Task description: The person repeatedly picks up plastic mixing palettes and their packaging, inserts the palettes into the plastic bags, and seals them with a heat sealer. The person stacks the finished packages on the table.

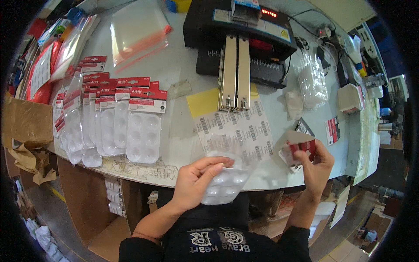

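In front of my body, my left hand (192, 181) pinches the upper edge of a white plastic paint palette (222, 192) with round wells, thumb on top. Clear film shows around the palette's upper part; it looks like a clear bag. To the right, at the table's front edge, my right hand (317, 168) grips a folded red and white header card (306, 147) between thumb and fingers. More cards (288, 155) lie just beside and under it. The palette and the card are apart.
Bagged palettes with red header cards (144, 135) overlap at the left. A barcode sticker sheet (257, 139) lies below a black machine (262, 39) with two long metal bars (235, 74). Clear bags (137, 30) lie behind; wrapped white palettes (312, 83) and a card stack (349, 98) stand right.
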Available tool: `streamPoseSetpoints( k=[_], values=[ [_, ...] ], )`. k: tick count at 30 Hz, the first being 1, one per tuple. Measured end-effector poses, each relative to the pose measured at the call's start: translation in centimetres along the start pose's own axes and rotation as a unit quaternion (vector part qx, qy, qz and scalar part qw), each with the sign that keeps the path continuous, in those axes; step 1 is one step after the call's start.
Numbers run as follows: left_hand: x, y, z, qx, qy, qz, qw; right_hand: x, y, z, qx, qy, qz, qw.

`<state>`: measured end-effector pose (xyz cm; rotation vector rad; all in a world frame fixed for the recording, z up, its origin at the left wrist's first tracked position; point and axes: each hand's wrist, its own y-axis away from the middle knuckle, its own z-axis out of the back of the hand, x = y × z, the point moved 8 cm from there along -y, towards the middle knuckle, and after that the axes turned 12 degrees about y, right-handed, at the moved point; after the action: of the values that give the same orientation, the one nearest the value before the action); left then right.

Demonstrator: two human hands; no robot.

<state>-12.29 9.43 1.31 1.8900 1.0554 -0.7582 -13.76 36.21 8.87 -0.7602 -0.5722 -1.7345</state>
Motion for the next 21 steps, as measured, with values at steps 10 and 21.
streamPoseSetpoints(
  k=[10,21],
  values=[
    [-1.4,0.5,-0.8,-0.018,-0.233,-0.064,0.970,9.3,0.2,-8.8,0.227,0.042,0.213,0.949],
    [-3.0,0.5,0.2,-0.093,-0.246,-0.175,0.949,6.4,-0.7,-7.2,0.145,0.065,0.190,0.969]
  ],
)
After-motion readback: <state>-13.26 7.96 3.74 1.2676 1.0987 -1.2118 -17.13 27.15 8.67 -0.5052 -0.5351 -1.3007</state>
